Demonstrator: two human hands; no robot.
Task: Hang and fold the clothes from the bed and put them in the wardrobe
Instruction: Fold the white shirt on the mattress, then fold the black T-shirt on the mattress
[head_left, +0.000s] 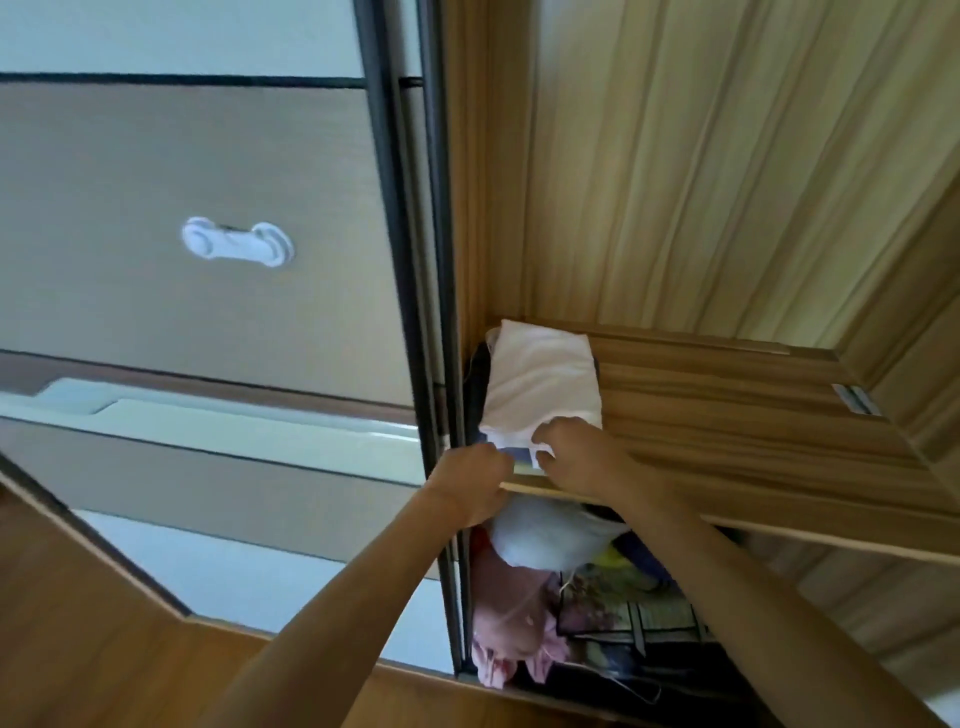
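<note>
A folded white garment (543, 379) lies on top of a small stack of folded clothes at the left end of a wooden wardrobe shelf (727, 441). My right hand (576, 457) grips the near edge of that garment, fingers curled into the cloth. My left hand (475, 483) sits at the shelf's front edge beside it, fingers curled at the lower layers of the stack; what it holds is partly hidden.
Below the shelf, pink, white and patterned clothes (524, 623) fill the lower compartment. A sliding wardrobe door (208, 260) with a white child lock (236, 241) stands to the left. Its dark frame (431, 312) borders the opening. Wooden flooring (104, 649) lies at bottom left.
</note>
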